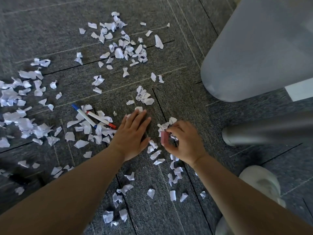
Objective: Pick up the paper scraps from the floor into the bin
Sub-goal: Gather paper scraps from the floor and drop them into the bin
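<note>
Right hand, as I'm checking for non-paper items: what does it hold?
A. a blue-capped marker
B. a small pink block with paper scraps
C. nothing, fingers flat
B: the right hand curls its fingers round a small pink block and bunched paper scraps; the blue-capped marker lies on the floor.

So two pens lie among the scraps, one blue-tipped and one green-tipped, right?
Not quite. The head view shows a blue-tipped pen and a red-tipped pen, not a green-tipped one, lying among the scraps.
</note>
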`<state>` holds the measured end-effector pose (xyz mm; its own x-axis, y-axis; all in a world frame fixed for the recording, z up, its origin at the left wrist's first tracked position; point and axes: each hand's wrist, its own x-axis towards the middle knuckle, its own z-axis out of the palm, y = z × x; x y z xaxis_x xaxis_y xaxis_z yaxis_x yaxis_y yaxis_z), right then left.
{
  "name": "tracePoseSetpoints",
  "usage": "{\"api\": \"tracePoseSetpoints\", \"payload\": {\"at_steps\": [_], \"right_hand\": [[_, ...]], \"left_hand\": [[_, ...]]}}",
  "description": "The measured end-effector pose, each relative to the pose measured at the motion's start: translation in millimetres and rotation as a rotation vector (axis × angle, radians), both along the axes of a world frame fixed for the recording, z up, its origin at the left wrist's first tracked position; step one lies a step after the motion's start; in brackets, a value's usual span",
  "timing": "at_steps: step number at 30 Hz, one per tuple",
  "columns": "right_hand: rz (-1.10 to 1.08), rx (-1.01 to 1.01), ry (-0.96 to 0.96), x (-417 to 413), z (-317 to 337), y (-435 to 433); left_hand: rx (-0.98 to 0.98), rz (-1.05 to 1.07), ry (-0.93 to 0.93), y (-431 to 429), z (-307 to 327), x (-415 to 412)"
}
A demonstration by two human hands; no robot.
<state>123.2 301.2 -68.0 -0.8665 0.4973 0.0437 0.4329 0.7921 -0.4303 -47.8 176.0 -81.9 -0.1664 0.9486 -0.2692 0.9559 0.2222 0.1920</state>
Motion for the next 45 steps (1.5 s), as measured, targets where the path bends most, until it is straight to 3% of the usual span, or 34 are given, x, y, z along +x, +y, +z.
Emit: {"api": "tracePoseSetpoints", "payload": {"at_steps": [5,10,12,16,20,24,29,33,36,40,45], "right_hand": [[-0.150,-0.096,0.115,-17,20,11],[-0.324,-0.040,-0.195,-29,15,39],[-0.296,-0.065,-0.186,-21,8,26],[-0.014,-0.145,-0.157,-8,-14,-18],[0.143,-0.165,-0.187,4,-21,-48],[0.073,-0.131,-0.069,24,-17,-55],[-0.092,-0.082,-0.272,38,-20,-55],[0.096,-0.103,-0.335,21,-20,-69],[0.201,-0.122,-0.281,10,-18,-85],[0.134,-0.077,-0.187,32,-17,-89],[0.095,0.008,-0.300,74,-14,-79]], "left_hand": [[0.046,-0.074,0.014,-15,1,-3],[0.086,-0.078,0.026,-16,-1,-8],[0.079,-0.053,0.009,-11,1,-9],[-0.091,-0.003,-0.063,-5,1,-8],[-0.066,-0.129,-0.008,-32,3,-8],[0.060,-0.198,-0.030,-70,1,-8],[0.030,-0.066,-0.008,-65,-1,-5],[-0.095,-0.060,-0.042,-45,0,0],[-0.033,-0.139,-0.029,-71,-2,5],[0.008,-0.231,-0.007,-127,-9,5],[-0.035,-0.217,0.007,-154,-10,16]]}}
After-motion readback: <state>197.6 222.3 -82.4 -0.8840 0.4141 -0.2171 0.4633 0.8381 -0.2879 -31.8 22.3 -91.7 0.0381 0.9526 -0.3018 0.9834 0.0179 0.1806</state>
